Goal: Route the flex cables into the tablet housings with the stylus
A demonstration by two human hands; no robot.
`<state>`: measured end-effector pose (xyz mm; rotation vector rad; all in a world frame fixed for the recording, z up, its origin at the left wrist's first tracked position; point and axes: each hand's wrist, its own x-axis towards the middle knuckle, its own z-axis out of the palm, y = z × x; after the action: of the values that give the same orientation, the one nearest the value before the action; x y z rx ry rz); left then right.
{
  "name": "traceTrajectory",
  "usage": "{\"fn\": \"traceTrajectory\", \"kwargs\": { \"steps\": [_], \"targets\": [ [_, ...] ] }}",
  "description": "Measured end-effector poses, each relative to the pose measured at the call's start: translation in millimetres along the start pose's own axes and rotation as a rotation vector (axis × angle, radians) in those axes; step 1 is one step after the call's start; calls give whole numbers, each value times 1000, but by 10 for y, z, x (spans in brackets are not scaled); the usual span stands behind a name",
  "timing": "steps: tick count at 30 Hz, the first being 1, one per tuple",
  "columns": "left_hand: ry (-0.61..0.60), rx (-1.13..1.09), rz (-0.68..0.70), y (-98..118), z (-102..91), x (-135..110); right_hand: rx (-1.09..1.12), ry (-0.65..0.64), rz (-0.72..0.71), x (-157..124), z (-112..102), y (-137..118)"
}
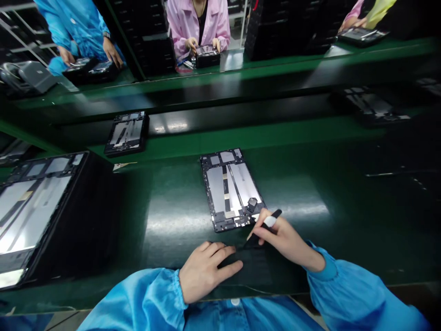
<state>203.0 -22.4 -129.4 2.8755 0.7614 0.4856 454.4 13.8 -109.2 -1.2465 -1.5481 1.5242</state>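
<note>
My left hand [209, 269] lies palm down on the green bench near its front edge, fingers stretched out. Beside its fingertips, my right hand [275, 234] pinches black tweezers [276, 214], their pointed end slanting down to a dark flat sheet [248, 271] on the bench. A white cover sits on one finger of that hand. Just beyond both hands lies an opened tablet [217, 188], its inside facing up with silvery panels and dark ribbon cables. A small black square piece [252, 204] rests on its lower right part.
A tall stack of opened tablets [34, 193] stands at the left. A smaller stack [127, 131] is at the back left, and another opened tablet [375, 105] lies at the back right. Beyond a raised green ledge [234, 73], several co-workers handle tablets between black stacks [275, 32].
</note>
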Motion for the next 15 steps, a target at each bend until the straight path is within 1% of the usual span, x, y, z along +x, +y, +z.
{"fn": "traceTrajectory", "kwargs": {
  "steps": [2,5,8,11,15],
  "targets": [
    [75,15,-36,-75,-43,0,21,-17,11,180,-36,-129],
    [180,87,-105,-224,-108,0,53,-123,85,492,-10,-266],
    [197,123,-142,-333,-119,-14,55,-211,169,707,65,-277],
    [194,114,-149,-370,-85,-34,27,-229,198,775,109,-231],
    [206,86,-146,-369,-57,-41,8,-226,209,765,112,-213]
  ]
}}
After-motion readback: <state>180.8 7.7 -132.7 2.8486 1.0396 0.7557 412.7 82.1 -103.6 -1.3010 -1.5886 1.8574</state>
